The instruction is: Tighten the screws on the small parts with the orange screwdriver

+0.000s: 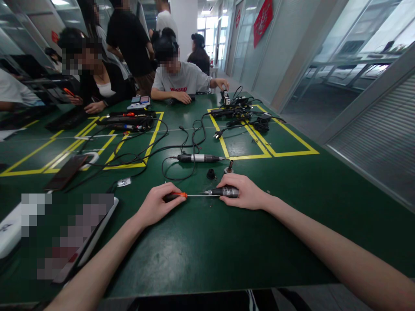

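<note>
My left hand point(162, 199) is closed round the black-and-orange handle of a screwdriver point(183, 195). Its thin shaft points right and runs alongside the part in my other hand; whether the two touch I cannot tell. My right hand point(244, 192) grips a dark cylindrical tool part point(231, 191) with a narrow metal nose turned left. Just beyond that hand, a small metal part point(230, 165) stands on the table beside a black cap point(210, 173). Farther back lies a pen-shaped electric screwdriver point(199, 158) with a silver band and a cord.
A phone point(68, 172) and a tablet-like device point(86, 235) lie at left on the green table point(181, 259). Loose cables point(194, 134) cross the middle. Tools and adapters point(240, 114) are piled inside yellow tape outlines. Across the table sits a person in a white shirt point(181, 82).
</note>
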The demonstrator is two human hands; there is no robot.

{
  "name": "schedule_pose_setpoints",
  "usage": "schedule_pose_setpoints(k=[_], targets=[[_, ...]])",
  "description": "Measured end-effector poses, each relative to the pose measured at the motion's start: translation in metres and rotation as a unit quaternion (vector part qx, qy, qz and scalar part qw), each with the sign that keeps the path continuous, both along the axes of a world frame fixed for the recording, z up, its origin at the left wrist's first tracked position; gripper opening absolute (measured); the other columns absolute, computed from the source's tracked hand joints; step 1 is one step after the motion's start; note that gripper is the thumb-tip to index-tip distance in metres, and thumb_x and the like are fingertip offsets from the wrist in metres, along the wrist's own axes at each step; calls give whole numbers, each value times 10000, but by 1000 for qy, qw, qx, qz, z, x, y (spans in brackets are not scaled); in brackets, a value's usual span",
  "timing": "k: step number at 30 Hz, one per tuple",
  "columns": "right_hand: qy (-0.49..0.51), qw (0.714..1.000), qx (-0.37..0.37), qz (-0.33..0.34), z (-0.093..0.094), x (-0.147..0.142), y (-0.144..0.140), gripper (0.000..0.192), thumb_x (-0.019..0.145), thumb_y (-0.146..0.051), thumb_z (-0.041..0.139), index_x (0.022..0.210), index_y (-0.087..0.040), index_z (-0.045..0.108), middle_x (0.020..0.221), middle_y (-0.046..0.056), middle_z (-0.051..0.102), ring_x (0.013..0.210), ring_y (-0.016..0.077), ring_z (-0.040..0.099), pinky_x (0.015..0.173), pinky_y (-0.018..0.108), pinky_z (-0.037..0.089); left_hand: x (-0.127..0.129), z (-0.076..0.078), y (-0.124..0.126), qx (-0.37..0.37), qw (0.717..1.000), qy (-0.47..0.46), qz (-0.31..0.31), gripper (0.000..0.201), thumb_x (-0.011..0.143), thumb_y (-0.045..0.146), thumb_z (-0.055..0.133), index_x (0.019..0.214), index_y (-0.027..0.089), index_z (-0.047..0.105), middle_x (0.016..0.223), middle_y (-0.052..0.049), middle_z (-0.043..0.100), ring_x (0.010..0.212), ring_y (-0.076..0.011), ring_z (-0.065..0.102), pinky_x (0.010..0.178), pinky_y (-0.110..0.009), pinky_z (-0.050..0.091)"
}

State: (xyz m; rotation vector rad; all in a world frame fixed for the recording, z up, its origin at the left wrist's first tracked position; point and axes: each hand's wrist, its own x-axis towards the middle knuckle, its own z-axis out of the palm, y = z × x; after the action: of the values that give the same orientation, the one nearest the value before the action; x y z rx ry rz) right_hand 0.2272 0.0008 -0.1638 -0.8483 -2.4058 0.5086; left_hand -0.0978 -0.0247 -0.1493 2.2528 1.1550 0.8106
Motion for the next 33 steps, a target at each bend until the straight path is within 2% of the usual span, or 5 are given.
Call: schedule_pose_setpoints(k=[4,8,18,26,33], targets=[[1,1000,-2,-1,-1,0,0,151,864,-248,707,999,-185,686,945,64,737,852,222,692,779,356,545,2,2,0,2,1000,3,-5,244,990,372,625,941,196,786,873,-42,773,780,-167,711,732,-262,538],[-2,1000,-4,0,0,0,0,158,865,-253,706,1006,-185,684,960,70,740,865,229,696,788,366,548,3,2,-3,-14,1000,-4,6,218,913,376,703,1008,183,739,872,-35,767,760,-172,708,720,-264,553],[-1,1000,-1,3,2,0,0,149,861,-243,714,996,-189,684,942,63,734,852,220,694,774,345,545,2,2,0,-1,1000,12,-12,259,979,381,640,878,187,780,845,-45,747,758,-166,687,717,-262,528],[-4,1000,-3,2,1,0,0,152,872,-248,703,1010,-188,681,955,64,735,863,221,694,784,350,543,4,4,-3,-10,1000,5,-5,202,935,360,662,990,180,735,884,-42,762,778,-173,700,730,-267,537],[-5,1000,-4,2,3,0,0,150,868,-242,705,1008,-191,685,951,63,734,858,221,692,780,352,546,3,2,-3,-17,1000,8,11,230,934,390,657,848,179,689,788,-19,713,688,-153,644,641,-244,490]])
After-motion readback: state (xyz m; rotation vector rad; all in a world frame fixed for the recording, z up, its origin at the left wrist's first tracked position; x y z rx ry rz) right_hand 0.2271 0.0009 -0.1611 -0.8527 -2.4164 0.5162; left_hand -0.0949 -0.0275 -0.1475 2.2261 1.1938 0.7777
